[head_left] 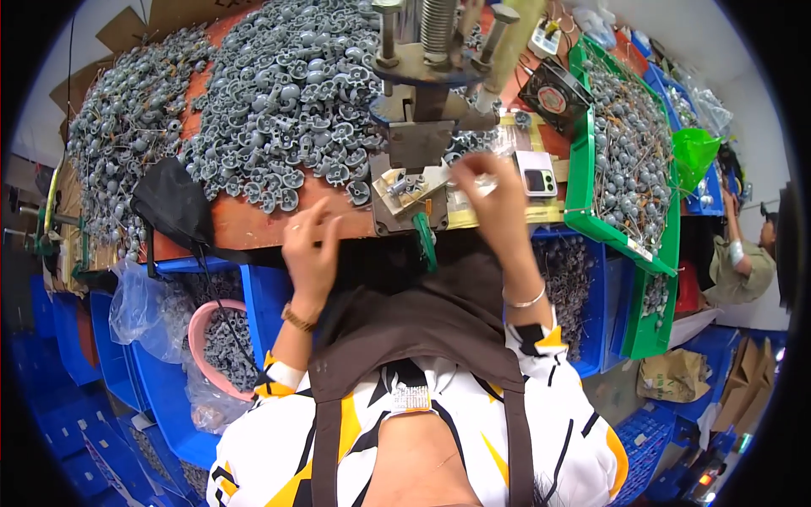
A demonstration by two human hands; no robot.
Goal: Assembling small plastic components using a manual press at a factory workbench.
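A metal press (420, 144) stands over the front edge of the red table. Beneath its ram sits a pale metal fixture (408, 193) with a small grey part (397, 188) in it. A green handle (425, 241) juts from the fixture's base toward me. My left hand (311, 255) is raised left of the base, fingers curved and apart, with nothing visible in it. My right hand (497, 198) reaches to the fixture's right side. Its fingers are bent and blurred, and I cannot tell whether they hold anything.
Grey plastic shells (279, 93) are heaped behind and left. A green tray (583, 207) of ball-ended parts flanks the right. Near it are a white phone-like device (536, 175) and a black fan (553, 97). A black cloth bag (176, 203) lies left; blue bins (160, 380) stand below.
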